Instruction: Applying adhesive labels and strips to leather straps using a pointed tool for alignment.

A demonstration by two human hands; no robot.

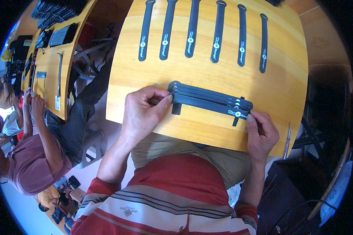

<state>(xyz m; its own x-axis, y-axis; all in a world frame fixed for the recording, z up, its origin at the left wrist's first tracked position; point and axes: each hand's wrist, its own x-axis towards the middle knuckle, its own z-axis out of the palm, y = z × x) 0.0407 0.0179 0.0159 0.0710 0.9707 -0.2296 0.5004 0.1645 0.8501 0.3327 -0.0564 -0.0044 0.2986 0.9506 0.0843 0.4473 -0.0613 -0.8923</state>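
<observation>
A stack of several black straps (208, 100) lies slightly fanned near the front of the wooden table, white print at its right end. My left hand (147, 111) pinches the stack's left end between thumb and fingers. At the other end, my right hand (261, 131) grips the rounded tip of the nearest strap, thumb on top. Beneath the stack run two short dark strips; one (177, 109) pokes out near my left hand and another (235, 121) beside my right hand.
Several single black straps (190, 31) lie spaced in a row across the far part of the table (145, 74). A slim pen-like tool (288, 141) rests at the right edge. To the left, a co-worker (39, 156) works at another table (51, 90) holding piles of black straps (53, 11).
</observation>
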